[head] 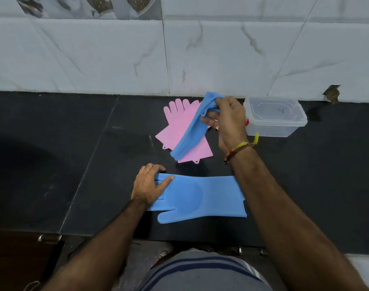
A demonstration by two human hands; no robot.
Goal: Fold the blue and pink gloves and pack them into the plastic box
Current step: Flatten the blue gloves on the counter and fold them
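So the right hand (229, 120) has its grip closed around one soft blue silicone glove (192, 129), pinching it near the finger end and holding it up off the dark stone tabletop (53, 164), so the cuff end hangs down and to the left over the two flat pink silicone gloves (179, 127). Those pink ones lie stacked at the far middle of the tabletop, fingers pointing away toward the white marble-look wall tiles (95, 59). Just to the right of the raised hand sits the clear rectangular plastic box (278, 124), no gloves in it yet; can't tell if the lid is on. Nearer, the second blue silicone glove (202, 196) lies flat, fingers to the left, cuff to the right, thumb toward the near edge. The left hand (150, 183) rests flat on its finger end with fingers mostly straight, so that grip is open, just pressing down. A red and yellow thread bracelet (240, 148) wraps the right wrist.
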